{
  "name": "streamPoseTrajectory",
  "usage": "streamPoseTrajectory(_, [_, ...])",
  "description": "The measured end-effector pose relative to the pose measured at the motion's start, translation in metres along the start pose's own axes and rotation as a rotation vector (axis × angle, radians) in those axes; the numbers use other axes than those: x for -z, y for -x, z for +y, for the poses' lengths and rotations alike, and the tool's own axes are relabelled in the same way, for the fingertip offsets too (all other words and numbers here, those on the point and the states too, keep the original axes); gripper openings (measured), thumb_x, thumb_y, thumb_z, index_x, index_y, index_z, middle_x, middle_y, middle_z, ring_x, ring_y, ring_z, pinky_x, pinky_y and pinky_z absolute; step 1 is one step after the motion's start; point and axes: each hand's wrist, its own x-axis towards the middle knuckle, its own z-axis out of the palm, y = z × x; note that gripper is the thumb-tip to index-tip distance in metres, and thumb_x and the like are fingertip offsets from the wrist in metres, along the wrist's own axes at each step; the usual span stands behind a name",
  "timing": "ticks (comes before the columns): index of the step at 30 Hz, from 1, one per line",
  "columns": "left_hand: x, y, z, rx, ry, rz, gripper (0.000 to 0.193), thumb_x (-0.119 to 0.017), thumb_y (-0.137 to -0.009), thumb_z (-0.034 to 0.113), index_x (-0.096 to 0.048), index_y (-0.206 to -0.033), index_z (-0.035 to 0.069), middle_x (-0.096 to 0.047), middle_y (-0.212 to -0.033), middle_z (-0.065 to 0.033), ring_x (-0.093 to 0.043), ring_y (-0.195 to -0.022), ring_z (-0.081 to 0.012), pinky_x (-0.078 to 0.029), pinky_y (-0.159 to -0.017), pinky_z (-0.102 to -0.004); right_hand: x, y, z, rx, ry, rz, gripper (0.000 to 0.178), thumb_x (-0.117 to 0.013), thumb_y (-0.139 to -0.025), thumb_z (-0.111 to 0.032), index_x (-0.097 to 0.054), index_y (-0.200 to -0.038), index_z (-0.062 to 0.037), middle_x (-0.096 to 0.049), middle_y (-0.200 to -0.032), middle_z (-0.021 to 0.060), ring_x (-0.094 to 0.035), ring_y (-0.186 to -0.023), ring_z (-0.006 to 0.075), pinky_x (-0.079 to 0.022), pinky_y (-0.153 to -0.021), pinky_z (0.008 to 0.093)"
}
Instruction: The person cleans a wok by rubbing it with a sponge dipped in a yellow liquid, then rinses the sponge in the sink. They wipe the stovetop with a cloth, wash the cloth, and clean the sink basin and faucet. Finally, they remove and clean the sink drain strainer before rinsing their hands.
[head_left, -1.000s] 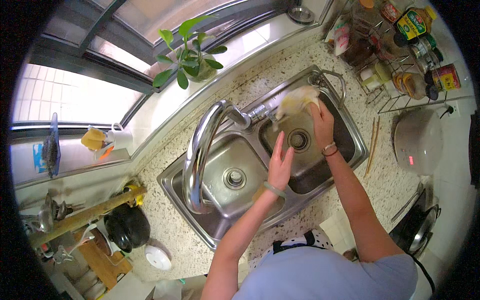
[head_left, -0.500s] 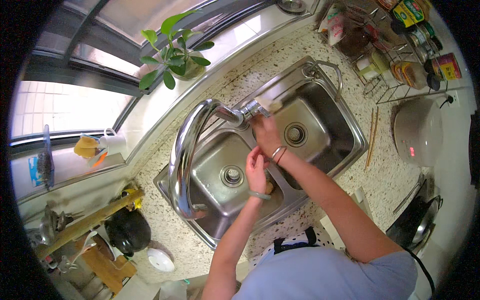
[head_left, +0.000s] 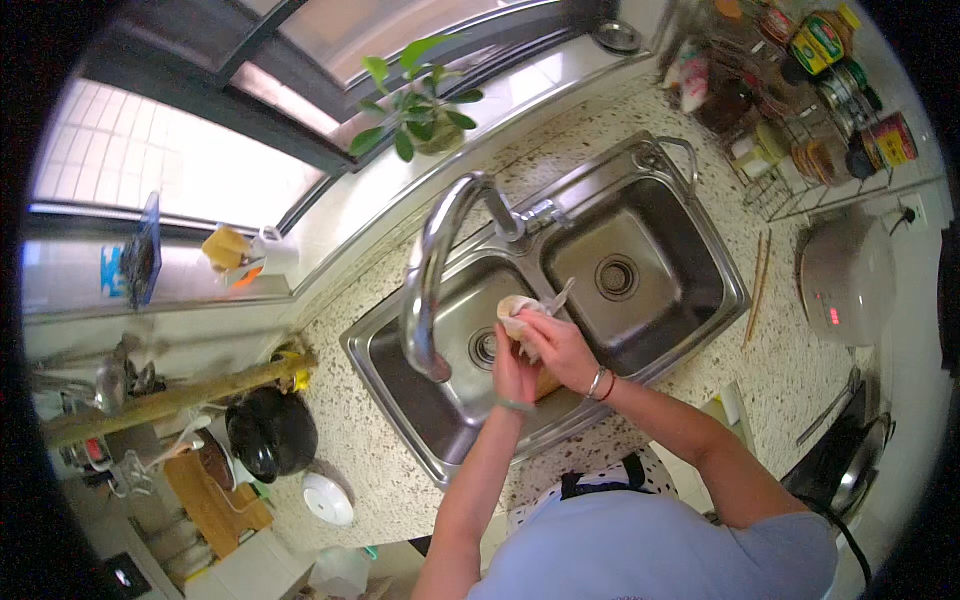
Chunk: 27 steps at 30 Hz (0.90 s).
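Observation:
Over the divider and left basin of the steel double sink (head_left: 668,360), my two hands are together. My right hand (head_left: 566,358) is closed on a pale, crumpled cloth (head_left: 518,306), whose thin end sticks out toward the right basin. Just left of it, my left hand (head_left: 514,372) presses against the underside of the cloth, its fingers partly hidden. The chrome faucet (head_left: 428,270) arches over the left basin, its lever handle (head_left: 546,214) beyond my hands. A yellowish-brown thing (head_left: 548,382) shows partly beneath my wrists; its kind is unclear.
Left of the sink sit a black pot (head_left: 272,434) and a white dish (head_left: 328,498). Chopsticks (head_left: 758,290) lie to the right, near a rice cooker (head_left: 846,270). A wire rack (head_left: 790,190) holds jars at the back right. A potted plant (head_left: 436,130) stands on the sill.
My right hand has come back from the faucet handle toward me, bringing the cloth to my left hand. The whole view has shifted slightly.

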Motion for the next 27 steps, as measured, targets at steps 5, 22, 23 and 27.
streamPoseTrajectory(5, [-0.027, -0.046, 0.058, -0.468, -0.581, -0.122, 0.038, -0.043, -0.100, 0.029, -0.046, -0.130, 0.005, -0.054, -0.122, -0.0084, -0.052, -0.112, -0.0195, -0.042, -0.097, -0.0325, -0.026, -0.043, -0.003, 0.493, 0.384, 0.214, 0.029, -0.054, -0.085, -0.002, -0.059, -0.114, -0.0007, -0.055, -0.120, 0.0220, -0.053, -0.112, 0.0385, -0.044, -0.096, 0.0426])
streamPoseTrajectory(22, [0.066, -0.048, 0.119, -0.917, -0.975, 0.441, 0.032, -0.042, -0.093, 0.006, -0.056, -0.122, 0.001, -0.047, -0.135, -0.0186, -0.044, -0.125, -0.0311, -0.033, -0.106, -0.0372, -0.168, -0.121, 0.054, 0.723, 0.695, -0.002, 0.028, -0.056, -0.075, -0.015, -0.063, -0.100, -0.0031, -0.061, -0.108, 0.0102, -0.054, -0.107, 0.0261, -0.043, -0.092, 0.0375])
streamPoseTrajectory(23, [0.081, -0.045, 0.127, -0.960, -0.963, 0.524, 0.032, -0.043, -0.094, 0.006, -0.055, -0.123, 0.001, -0.047, -0.135, -0.0187, -0.045, -0.125, -0.0310, -0.034, -0.105, -0.0373, -0.184, -0.126, 0.047, 0.758, 0.599, -0.068, 0.026, -0.056, -0.076, -0.016, -0.063, -0.097, -0.0039, -0.062, -0.106, 0.0089, -0.054, -0.105, 0.0253, -0.043, -0.091, 0.0377])
streamPoseTrajectory(27, [0.084, -0.033, 0.162, -1.027, -1.092, 0.527, 0.033, -0.041, -0.097, 0.010, -0.053, -0.126, 0.001, -0.044, -0.139, -0.0175, -0.041, -0.129, -0.0272, -0.030, -0.108, -0.0362, -0.209, -0.151, 0.026, 0.416, 0.337, -0.241, 0.015, -0.054, -0.083, -0.014, -0.062, -0.089, -0.0039, -0.062, -0.091, 0.0120, -0.059, -0.087, 0.0314, -0.047, -0.076, 0.0415])
